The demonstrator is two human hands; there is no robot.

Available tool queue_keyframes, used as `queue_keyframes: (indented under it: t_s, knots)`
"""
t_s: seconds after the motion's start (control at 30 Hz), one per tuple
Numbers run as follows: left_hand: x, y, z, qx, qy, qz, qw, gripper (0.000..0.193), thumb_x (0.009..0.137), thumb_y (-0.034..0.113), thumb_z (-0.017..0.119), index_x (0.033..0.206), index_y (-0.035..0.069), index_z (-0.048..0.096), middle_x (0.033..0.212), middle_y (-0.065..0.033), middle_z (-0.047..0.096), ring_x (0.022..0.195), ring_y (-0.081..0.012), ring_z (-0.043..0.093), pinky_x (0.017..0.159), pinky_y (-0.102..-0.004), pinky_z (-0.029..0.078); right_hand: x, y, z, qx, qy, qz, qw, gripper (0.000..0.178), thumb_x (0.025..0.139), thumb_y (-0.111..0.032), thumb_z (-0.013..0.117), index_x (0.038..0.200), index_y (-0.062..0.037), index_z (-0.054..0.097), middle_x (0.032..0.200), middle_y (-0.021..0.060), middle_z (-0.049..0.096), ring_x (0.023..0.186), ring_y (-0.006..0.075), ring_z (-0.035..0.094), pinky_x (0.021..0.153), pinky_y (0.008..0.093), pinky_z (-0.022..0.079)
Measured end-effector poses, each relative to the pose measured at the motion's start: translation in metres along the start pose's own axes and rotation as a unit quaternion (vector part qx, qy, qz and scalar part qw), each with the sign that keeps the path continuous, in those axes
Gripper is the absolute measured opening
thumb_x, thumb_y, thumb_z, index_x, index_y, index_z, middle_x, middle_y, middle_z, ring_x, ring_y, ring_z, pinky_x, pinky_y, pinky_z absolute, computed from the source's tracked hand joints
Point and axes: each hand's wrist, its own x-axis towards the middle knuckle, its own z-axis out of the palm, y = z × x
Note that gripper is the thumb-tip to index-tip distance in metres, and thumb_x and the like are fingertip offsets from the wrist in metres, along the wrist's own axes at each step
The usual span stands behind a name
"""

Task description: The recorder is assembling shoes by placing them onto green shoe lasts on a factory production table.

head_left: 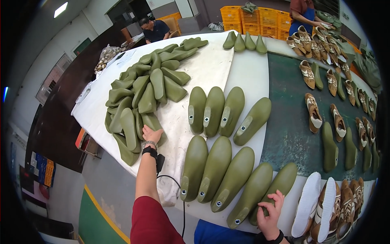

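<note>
My left hand (152,135) reaches to the near end of the heap and has its fingers and thumb around the end of an olive-green shoe last (152,121). Beside that last lie other green lasts (129,124). At the lower right my right hand (269,213) is over the near end of the rightmost last (283,179) in the front row. Its fingers are curved, with the thumb apart from them, and whether they touch the last is hard to tell. Several lasts (219,166) lie side by side in that row, with metal-ringed holes at their near ends.
Another row of lasts (214,110) lies behind. To the right, a green mat (284,142) bears brown-and-white shoes (313,112) and lasts. White-soled shoes (307,203) lie near my right hand. A black cable (183,215) hangs by my left arm. Orange crates (250,20) and two people are beyond.
</note>
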Motion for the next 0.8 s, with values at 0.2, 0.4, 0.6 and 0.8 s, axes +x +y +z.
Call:
queue_keyframes:
  t_s: [0.2,0.4,0.6,0.8]
  knots:
    - [-0.087,-0.002,-0.018,0.049,-0.089,0.108,0.989,0.107,0.063,0.038,0.071,0.144,0.001,0.012,0.144,-0.0256,0.020,0.128,-0.0477,0.025,0.107,-0.0447,0.026,0.000,0.002,0.004,0.007,0.022,-0.002,1.000,0.015,0.065,-0.002,0.063,0.078,-0.0096,0.062,0.106,0.0115,0.048,0.120,0.0409,0.038,0.104,0.0603,0.016]
    - [-0.164,-0.005,-0.069,-0.030,-0.222,0.142,0.964,0.106,0.064,0.033,0.076,0.144,0.003,0.013,0.135,-0.0286,0.036,0.122,-0.0461,0.039,0.100,-0.0433,0.037,0.003,0.003,0.001,-0.002,0.018,-0.007,1.000,0.015,0.066,-0.002,0.063,0.078,-0.0094,0.062,0.108,0.0106,0.048,0.121,0.0398,0.037,0.104,0.0597,0.017]
    - [-0.109,0.003,-0.093,-0.451,-0.370,-0.184,0.791,0.061,0.081,0.028,0.067,0.130,0.007,0.038,0.108,-0.0093,0.058,0.091,-0.0195,0.060,0.074,-0.0422,0.051,0.002,0.001,0.001,0.002,0.010,-0.014,1.000,0.016,0.066,-0.001,0.063,0.079,-0.0101,0.062,0.107,0.0100,0.048,0.121,0.0402,0.037,0.103,0.0600,0.018]
    - [-0.023,0.130,-0.107,-0.579,-0.407,-0.057,0.704,0.048,0.085,0.038,0.062,0.121,0.009,0.050,0.104,-0.0059,0.059,0.090,-0.0167,0.057,0.078,-0.0356,0.048,0.004,0.000,0.004,-0.011,-0.004,-0.011,1.000,0.014,0.064,0.000,0.061,0.076,-0.0078,0.058,0.108,0.0134,0.047,0.120,0.0424,0.036,0.104,0.0575,0.019]
